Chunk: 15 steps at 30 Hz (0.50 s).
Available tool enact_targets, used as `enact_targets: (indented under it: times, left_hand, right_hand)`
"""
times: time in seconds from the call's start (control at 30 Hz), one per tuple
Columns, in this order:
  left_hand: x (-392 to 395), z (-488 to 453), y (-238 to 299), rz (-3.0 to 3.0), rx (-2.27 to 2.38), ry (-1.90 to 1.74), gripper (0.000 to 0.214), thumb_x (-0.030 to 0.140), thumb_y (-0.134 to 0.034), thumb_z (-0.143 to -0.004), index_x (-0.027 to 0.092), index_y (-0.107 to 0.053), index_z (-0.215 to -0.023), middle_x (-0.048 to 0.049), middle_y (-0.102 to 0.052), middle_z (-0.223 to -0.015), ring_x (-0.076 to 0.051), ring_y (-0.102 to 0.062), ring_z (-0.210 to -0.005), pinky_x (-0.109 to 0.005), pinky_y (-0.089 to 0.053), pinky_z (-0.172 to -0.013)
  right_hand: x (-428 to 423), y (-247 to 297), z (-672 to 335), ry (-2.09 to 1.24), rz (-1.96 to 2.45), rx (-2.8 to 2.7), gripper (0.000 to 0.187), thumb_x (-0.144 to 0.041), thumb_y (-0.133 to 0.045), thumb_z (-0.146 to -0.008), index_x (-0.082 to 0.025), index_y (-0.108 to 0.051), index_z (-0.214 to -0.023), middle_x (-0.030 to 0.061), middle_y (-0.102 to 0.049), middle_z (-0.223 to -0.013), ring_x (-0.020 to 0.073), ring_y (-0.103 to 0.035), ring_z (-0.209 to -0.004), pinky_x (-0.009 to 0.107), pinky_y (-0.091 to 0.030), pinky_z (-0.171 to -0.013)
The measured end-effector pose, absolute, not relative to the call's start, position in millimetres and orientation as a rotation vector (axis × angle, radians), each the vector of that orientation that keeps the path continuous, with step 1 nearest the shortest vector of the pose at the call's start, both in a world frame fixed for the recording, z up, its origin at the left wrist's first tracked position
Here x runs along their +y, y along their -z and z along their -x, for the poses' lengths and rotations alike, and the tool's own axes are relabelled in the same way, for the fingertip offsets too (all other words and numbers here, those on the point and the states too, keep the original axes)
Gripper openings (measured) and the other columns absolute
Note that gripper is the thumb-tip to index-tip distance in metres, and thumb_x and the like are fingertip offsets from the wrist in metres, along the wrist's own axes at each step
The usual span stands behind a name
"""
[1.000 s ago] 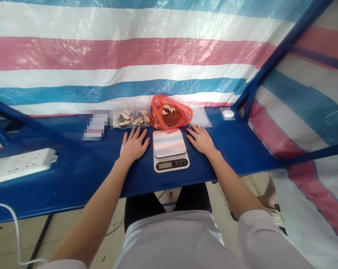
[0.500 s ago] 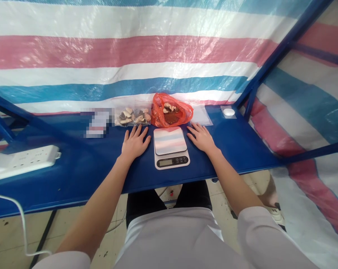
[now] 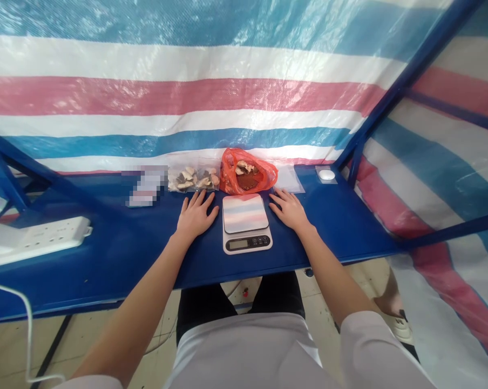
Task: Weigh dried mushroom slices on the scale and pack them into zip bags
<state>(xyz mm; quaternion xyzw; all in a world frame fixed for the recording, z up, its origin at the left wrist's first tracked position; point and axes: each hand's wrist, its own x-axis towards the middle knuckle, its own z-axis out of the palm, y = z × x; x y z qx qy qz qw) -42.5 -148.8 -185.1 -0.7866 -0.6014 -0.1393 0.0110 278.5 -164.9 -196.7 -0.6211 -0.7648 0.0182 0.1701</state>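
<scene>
My left hand (image 3: pixel 196 216) lies flat on the blue table with its fingers spread, just left of a white kitchen scale (image 3: pixel 247 224). On the scale's other side my right hand (image 3: pixel 291 209) also rests flat, fingers apart. Neither hand holds anything. The scale's platform is bare, and its display shows no readable figures. Behind it sits an open red plastic bag (image 3: pixel 230 181) with dried, pale and brown pieces inside. Clear bags of similar dried pieces (image 3: pixel 187 178) lie beyond my left fingertips. Flat clear bags (image 3: pixel 286 178) lie beyond my right fingertips.
A white power strip (image 3: pixel 45 237) with a cable is at the left of the blue table (image 3: pixel 126 254). A blurred-out item (image 3: pixel 147 186) lies at the back left. At the back right is a small bag with a round white object (image 3: pixel 327 175). Striped sheeting (image 3: pixel 167 97) hangs behind.
The camera view has tilted up slightly, so the table's contents appear lower. Both hands stay flat in the same places beside the scale.
</scene>
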Motion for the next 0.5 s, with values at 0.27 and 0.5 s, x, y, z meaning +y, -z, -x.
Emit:
enact_targets:
  times: [0.27,0.5]
  left_hand:
    - [-149.5,43.8,182.5,2.43,-1.883,0.412,0.054,0.041,-0.047,-0.098,0.019,-0.057,-0.147,-0.0139,-0.048,-0.157,-0.035,-0.043,-0.148,-0.056,-0.03,-0.123]
    - [-148.7,45.4,181.3,2.446,-1.879,0.407,0.052,0.039,-0.047,-0.098,0.017,-0.059,-0.144,-0.0156,-0.051,-0.155,-0.035,-0.044,-0.147,-0.055,-0.031,-0.123]
  right_hand:
    - [-162.2,199.6,-278.0,-0.035,1.712,-2.124,0.038,-0.033,-0.053,-0.1,-0.024,-0.068,-0.134,0.0091,-0.057,-0.151,0.0313,-0.049,-0.144,0.052,-0.039,-0.12]
    - [-163.7,195.6,-275.6,-0.034,1.685,-2.091,0.034,-0.029,-0.055,-0.099,-0.022,-0.072,-0.129,0.0096,-0.061,-0.146,0.0293,-0.053,-0.141,0.047,-0.042,-0.12]
